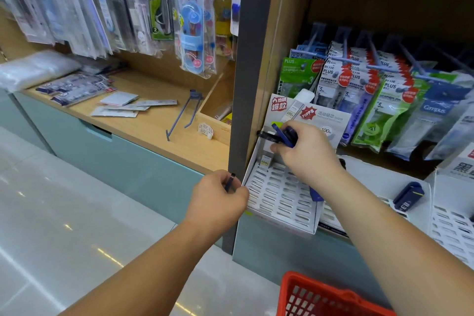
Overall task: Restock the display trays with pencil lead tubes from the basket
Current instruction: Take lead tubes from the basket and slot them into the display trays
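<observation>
The right hand (pixel 302 154) is gripping a bunch of dark blue lead tubes (pixel 283 134) over the far left corner of the white slotted display tray (pixel 279 197), probably to fill the back slots first. The left hand (pixel 218 197) is pinching a single tube (pixel 230 182) just beside the tray's near left corner (seemingly the next in line). The red basket (pixel 307 295) is sitting near, at the right.

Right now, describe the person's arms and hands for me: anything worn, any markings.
The left hand and the right hand are both bare, with no gloves. No watch, bracelet or ring shows on either wrist or on the visible fingers. Both forearms are uncovered up to the frame's edge, so no sleeve is in view. No tattoos or other markings can be seen.
</observation>
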The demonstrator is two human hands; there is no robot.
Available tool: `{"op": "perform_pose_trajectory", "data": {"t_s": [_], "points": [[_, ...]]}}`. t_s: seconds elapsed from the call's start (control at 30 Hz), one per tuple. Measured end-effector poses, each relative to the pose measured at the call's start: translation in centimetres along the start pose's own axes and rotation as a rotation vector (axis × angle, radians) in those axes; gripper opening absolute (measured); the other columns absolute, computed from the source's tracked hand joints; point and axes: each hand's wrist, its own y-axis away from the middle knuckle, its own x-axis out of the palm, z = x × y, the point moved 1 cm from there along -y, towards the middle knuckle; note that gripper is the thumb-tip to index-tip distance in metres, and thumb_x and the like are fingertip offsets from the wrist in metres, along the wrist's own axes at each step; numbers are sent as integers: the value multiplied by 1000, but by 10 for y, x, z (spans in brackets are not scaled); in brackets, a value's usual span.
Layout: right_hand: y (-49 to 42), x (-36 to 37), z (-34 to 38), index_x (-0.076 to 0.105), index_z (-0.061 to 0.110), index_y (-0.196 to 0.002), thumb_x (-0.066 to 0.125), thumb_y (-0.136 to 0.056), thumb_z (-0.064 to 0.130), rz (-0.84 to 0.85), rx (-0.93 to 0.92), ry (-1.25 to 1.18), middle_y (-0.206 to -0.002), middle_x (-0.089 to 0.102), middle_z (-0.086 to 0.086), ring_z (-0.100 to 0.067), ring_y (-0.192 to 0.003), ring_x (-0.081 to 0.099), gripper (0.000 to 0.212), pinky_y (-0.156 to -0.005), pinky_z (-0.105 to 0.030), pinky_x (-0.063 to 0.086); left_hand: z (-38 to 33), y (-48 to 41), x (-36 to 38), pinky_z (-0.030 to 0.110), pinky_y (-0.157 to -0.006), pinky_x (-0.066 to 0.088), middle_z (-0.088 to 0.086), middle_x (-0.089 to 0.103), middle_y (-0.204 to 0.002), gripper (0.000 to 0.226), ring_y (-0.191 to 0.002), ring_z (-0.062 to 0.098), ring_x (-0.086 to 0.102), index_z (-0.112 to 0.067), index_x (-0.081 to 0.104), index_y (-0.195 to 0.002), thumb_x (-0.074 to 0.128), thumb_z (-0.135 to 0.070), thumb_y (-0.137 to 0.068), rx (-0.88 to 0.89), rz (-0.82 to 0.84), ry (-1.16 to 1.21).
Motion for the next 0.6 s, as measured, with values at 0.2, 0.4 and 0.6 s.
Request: {"op": "perform_pose_trajectory", "data": {"t_s": [0.2,0.4,0.6], "points": [[8,-26,9,58,14,-84,73,-93,29,33,26,-253,-72,64,-9,-25,-60,52,24,-57,-33,44,-14,9,-14,33,-61,48,12,71,-82,28,-67,18,61,-12,68,-95,49,-30,-105,-22,1,194],[33,-52,6,52,15,-84,75,-89,41,454,215,-649,-65,51,-5,-14,-46,40,35,-40,-21,33,-39,21,-18,32,-50,47,15,71,-79,44,-62,23,63,-8,67,-102,38,-40,-110,-122,142,503],[61,-68,-2,55,12,-78,68,-93,44,624,270,-731,-58,53,-3,-12,-43,38,38,-40,-20,29,-47,25,1,28,-48,26,12,56,-92,44,-61,15,37,-15,76,-111,43,-44,-108,-138,356,692]]}}
